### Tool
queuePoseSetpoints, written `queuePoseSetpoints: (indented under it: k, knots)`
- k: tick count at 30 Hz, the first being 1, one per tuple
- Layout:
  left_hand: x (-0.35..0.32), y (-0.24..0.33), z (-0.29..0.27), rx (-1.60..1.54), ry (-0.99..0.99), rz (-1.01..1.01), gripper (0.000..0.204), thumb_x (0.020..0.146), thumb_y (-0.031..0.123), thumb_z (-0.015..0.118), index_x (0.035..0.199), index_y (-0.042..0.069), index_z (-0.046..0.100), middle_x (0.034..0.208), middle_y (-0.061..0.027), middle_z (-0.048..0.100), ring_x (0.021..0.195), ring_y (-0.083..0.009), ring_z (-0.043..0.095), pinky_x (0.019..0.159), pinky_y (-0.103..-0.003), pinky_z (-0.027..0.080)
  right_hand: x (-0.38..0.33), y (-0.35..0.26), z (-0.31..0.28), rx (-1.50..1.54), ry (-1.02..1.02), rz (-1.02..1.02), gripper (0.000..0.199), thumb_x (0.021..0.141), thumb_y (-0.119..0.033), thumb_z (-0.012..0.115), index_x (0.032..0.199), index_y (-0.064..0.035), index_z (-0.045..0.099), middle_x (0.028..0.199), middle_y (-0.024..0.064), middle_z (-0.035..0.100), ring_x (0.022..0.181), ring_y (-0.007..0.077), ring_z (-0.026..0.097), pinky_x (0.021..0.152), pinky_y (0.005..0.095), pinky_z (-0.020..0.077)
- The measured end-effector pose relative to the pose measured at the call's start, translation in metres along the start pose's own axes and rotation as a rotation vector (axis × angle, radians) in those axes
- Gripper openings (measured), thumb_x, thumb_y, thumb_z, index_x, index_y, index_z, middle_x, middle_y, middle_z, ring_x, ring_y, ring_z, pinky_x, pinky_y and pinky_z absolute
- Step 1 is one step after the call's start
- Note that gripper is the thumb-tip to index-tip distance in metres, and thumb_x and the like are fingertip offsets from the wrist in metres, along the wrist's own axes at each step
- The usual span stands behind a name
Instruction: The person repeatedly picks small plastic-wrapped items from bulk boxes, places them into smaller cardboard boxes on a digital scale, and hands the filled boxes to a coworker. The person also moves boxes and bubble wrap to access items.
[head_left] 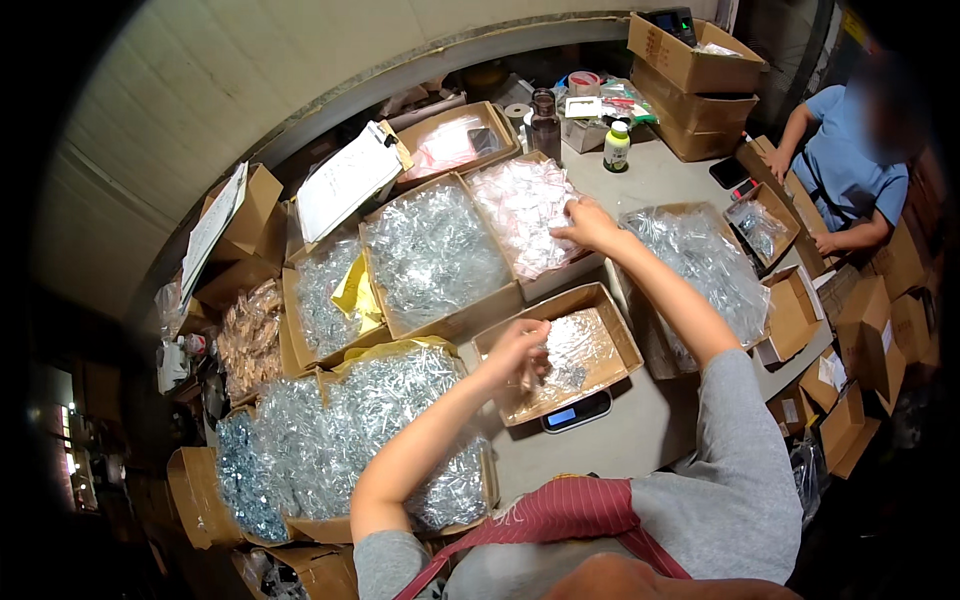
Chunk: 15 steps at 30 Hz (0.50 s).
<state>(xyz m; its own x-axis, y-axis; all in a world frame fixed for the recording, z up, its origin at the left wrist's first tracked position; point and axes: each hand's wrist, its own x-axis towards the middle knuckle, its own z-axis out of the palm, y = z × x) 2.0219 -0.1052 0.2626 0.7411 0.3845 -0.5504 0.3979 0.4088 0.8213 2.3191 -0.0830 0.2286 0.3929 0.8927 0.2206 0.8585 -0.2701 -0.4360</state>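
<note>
My left hand is over the left side of a shallow cardboard box, its fingers curled together; what they hold, if anything, is hidden. Inside that box lie small clear packets. The box rests on a digital scale with a lit display. Farther off, my right hand reaches into a carton of pinkish-white plastic packets. Its fingers are bent down onto the packets, and their tips are partly out of sight.
Cartons of bagged metal parts crowd the left; another bagged carton stands right. A clipboard leans behind. A green-labelled bottle, dark bottle and phone stand or lie beyond. Another person works at far right.
</note>
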Motion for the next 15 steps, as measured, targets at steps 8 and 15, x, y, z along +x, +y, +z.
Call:
queuePoseSetpoints:
  k: [8, 15]
  knots:
    - [-0.017, -0.010, -0.004, 0.573, 0.097, 0.286, 0.077, 0.086, 0.041, 0.071, 0.146, 0.006, 0.039, 0.141, -0.0204, 0.048, 0.126, -0.0296, 0.053, 0.106, -0.041, 0.042, 0.003, 0.030, -0.009, 0.486, -0.139, -0.046, 0.028, 0.085, -0.022, 0.070, 0.103, -0.0027, 0.063, 0.087, 0.0100, 0.066, 0.077, 0.0237, 0.063, 0.073, 0.0366, 0.0505]
    - [-0.075, -0.025, -0.026, 0.209, 0.242, 0.307, 0.049, 0.092, 0.010, 0.064, 0.137, 0.001, 0.046, 0.129, -0.0118, 0.054, 0.117, -0.0206, 0.055, 0.097, -0.033, 0.048, -0.066, 0.019, -0.086, 0.290, -0.116, -0.272, 0.036, 0.086, -0.025, 0.069, 0.114, -0.0038, 0.063, 0.108, 0.0142, 0.065, 0.104, 0.0281, 0.061, 0.092, 0.0396, 0.0480]
